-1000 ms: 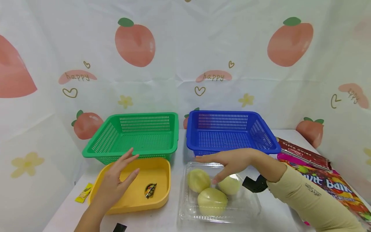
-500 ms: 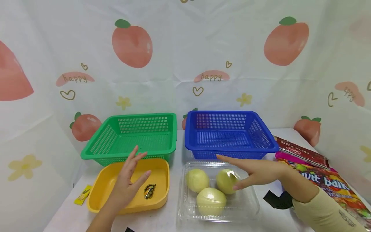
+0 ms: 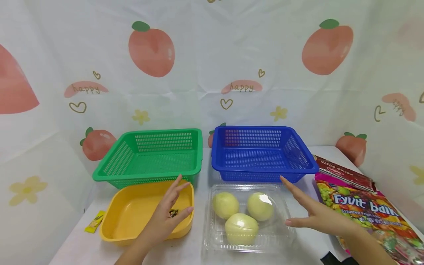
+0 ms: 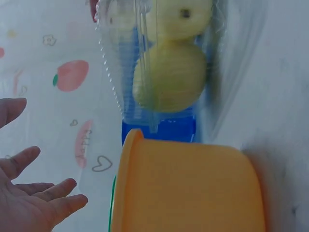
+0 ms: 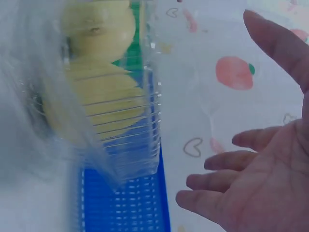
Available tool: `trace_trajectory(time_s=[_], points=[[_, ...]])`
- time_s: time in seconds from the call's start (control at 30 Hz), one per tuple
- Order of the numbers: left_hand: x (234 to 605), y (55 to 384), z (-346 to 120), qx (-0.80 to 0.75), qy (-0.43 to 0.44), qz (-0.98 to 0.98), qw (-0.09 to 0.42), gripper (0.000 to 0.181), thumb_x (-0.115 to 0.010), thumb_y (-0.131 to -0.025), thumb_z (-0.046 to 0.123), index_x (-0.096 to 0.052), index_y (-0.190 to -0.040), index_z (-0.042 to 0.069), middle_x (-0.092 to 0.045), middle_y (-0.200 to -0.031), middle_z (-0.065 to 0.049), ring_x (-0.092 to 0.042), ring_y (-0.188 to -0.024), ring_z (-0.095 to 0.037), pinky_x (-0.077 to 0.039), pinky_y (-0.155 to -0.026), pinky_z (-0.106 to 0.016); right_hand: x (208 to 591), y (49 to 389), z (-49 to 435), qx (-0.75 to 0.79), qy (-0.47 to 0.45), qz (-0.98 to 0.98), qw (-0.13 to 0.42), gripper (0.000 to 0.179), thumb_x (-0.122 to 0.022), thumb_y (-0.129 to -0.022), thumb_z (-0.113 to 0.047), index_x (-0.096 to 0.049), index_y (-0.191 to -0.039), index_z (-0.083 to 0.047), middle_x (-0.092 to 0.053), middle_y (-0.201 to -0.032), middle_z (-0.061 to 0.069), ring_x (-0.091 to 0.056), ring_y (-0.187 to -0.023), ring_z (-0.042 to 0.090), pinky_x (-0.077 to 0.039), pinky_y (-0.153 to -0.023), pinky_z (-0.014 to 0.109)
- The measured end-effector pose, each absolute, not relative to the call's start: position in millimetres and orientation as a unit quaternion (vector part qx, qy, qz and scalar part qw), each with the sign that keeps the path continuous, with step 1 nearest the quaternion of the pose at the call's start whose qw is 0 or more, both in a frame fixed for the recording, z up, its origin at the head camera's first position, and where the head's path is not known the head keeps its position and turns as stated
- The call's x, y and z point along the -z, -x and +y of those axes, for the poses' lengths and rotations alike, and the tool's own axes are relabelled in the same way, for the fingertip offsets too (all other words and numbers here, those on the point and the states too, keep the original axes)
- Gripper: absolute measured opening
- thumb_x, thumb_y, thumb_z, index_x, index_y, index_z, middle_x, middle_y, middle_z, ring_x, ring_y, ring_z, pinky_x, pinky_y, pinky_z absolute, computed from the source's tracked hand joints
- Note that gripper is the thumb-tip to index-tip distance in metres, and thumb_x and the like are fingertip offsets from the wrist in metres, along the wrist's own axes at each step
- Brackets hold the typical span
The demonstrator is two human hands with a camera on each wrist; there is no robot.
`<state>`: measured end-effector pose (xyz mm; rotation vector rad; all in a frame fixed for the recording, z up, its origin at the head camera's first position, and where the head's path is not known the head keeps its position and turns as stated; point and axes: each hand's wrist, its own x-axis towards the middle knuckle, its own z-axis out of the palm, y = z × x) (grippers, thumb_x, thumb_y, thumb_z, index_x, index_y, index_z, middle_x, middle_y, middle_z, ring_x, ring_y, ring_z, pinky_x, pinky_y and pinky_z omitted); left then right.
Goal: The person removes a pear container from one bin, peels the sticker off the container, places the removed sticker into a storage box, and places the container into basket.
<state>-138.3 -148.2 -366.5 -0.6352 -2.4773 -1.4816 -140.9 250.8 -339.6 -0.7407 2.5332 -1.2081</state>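
A clear plastic clamshell box (image 3: pixel 215 241) lies on the table with its lid over three pale yellow-green round fruits (image 3: pixel 241 229). Above the right side of a yellow basin (image 3: pixel 126 209) hovers my left hand (image 3: pixel 162 221), holding nothing, its fingers spread. A small dark wrapped piece (image 3: pixel 173 213) in that basin is partly hidden behind this hand. To the right of the box is my right hand (image 3: pixel 319 217), also with nothing in it, fingers extended and thumb apart. In the right wrist view its palm (image 5: pixel 270 188) faces the box, without touching it.
A green basket (image 3: pixel 159 162) and a blue basket (image 3: pixel 255 158) stand along the back. At right lie a colourful Fruit Balls candy bag (image 3: pixel 367 209) and a dark red Primo Gusto packet (image 3: pixel 344 173). A small yellow packet (image 3: pixel 95 222) lies left of the basin.
My right hand has drawn back from over the box to its right side, uncovering the fruits. My left hand has shifted rightward across the yellow basin.
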Motion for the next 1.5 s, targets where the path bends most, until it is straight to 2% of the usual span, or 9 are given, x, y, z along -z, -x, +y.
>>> trace_trajectory(time_s=[0.07, 0.17, 0.27, 0.33, 0.4, 0.47, 0.57, 1.4, 1.5], points=[[369, 138, -144, 0.500, 0.227, -0.831, 0.094, 0.053, -0.064, -0.088, 0.016, -0.044, -0.137, 0.016, -0.016, -0.155, -0.015, -0.024, -0.138, -0.043, -0.028, -0.104, -0.052, 347, 138, 255, 0.419, 0.243, 0.869, 0.098, 0.095, -0.067, -0.085, -0.019, 0.001, -0.151, -0.028, 0.000, -0.155, 0.023, -0.009, -0.139, 0.049, -0.029, -0.100, 0.064], [371, 137, -136, 0.509, 0.229, -0.825, 0.085, 0.054, -0.065, -0.087, 0.015, -0.044, -0.137, 0.020, -0.018, -0.155, -0.013, -0.024, -0.138, -0.043, -0.027, -0.104, -0.056, 361, 133, 258, 0.426, 0.240, 0.870, 0.059, 0.097, -0.070, -0.082, -0.017, -0.002, -0.151, -0.023, -0.001, -0.155, 0.025, -0.010, -0.144, 0.008, -0.035, -0.105, 0.029], [374, 136, -128, 0.515, 0.232, -0.822, 0.071, 0.057, -0.065, -0.087, 0.018, -0.042, -0.138, 0.024, -0.018, -0.155, -0.012, -0.023, -0.138, -0.044, -0.026, -0.103, -0.064, 372, 128, 259, 0.438, 0.223, 0.870, 0.052, 0.103, -0.073, -0.079, -0.015, 0.000, -0.151, -0.024, 0.008, -0.155, 0.024, -0.002, -0.145, 0.011, -0.030, -0.109, 0.037], [376, 135, -122, 0.514, 0.236, -0.822, 0.062, 0.059, -0.066, -0.086, 0.020, -0.041, -0.139, 0.025, -0.017, -0.156, -0.011, -0.023, -0.138, -0.044, -0.026, -0.102, -0.067, 378, 124, 257, 0.441, 0.212, 0.871, 0.048, 0.106, -0.075, -0.077, -0.014, 0.001, -0.151, -0.025, 0.014, -0.155, 0.021, 0.002, -0.144, 0.036, -0.023, -0.103, 0.063], [378, 135, -117, 0.506, 0.248, -0.824, 0.060, 0.062, -0.068, -0.085, 0.022, -0.039, -0.141, 0.022, -0.015, -0.156, -0.013, -0.022, -0.138, -0.046, -0.025, -0.100, -0.071, 383, 121, 255, 0.454, 0.215, 0.864, 0.039, 0.109, -0.076, -0.075, -0.012, 0.001, -0.151, -0.024, 0.019, -0.155, 0.015, 0.008, -0.144, 0.035, -0.018, -0.107, 0.061], [380, 135, -112, 0.504, 0.252, -0.824, 0.052, 0.067, -0.070, -0.083, 0.023, -0.038, -0.142, 0.021, -0.011, -0.157, -0.012, -0.019, -0.139, -0.045, -0.023, -0.099, -0.073, 389, 120, 252, 0.471, 0.239, 0.849, 0.018, 0.110, -0.077, -0.073, -0.007, -0.001, -0.151, -0.018, 0.019, -0.156, 0.006, 0.011, -0.144, 0.007, -0.019, -0.116, 0.034], [384, 135, -106, 0.508, 0.251, -0.823, 0.037, 0.074, -0.073, -0.080, 0.025, -0.036, -0.144, 0.020, -0.006, -0.157, -0.010, -0.015, -0.140, -0.045, -0.020, -0.098, -0.075, 396, 120, 249, 0.484, 0.286, 0.827, -0.014, 0.110, -0.077, -0.070, 0.000, -0.003, -0.151, -0.010, 0.015, -0.157, -0.006, 0.005, -0.131, -0.023, -0.015, -0.097, -0.001], [407, 135, -91, 0.542, 0.255, -0.800, -0.037, 0.081, -0.078, -0.074, 0.023, -0.037, -0.143, 0.019, 0.005, -0.157, -0.009, -0.005, -0.142, -0.042, -0.013, -0.102, -0.073, 430, 127, 243, 0.518, 0.341, 0.784, -0.036, 0.102, -0.078, -0.064, 0.005, -0.018, -0.147, 0.001, 0.007, -0.158, 0.013, 0.004, -0.141, -0.006, -0.011, -0.101, -0.001], [409, 135, -91, 0.538, 0.263, -0.800, -0.036, 0.078, -0.077, -0.075, 0.025, -0.039, -0.142, 0.018, 0.005, -0.157, -0.007, -0.006, -0.142, -0.041, -0.013, -0.102, -0.073, 431, 125, 241, 0.509, 0.320, 0.798, -0.039, 0.100, -0.079, -0.064, 0.002, -0.023, -0.146, -0.002, 0.005, -0.158, 0.012, 0.005, -0.142, -0.006, -0.009, -0.117, 0.030]])
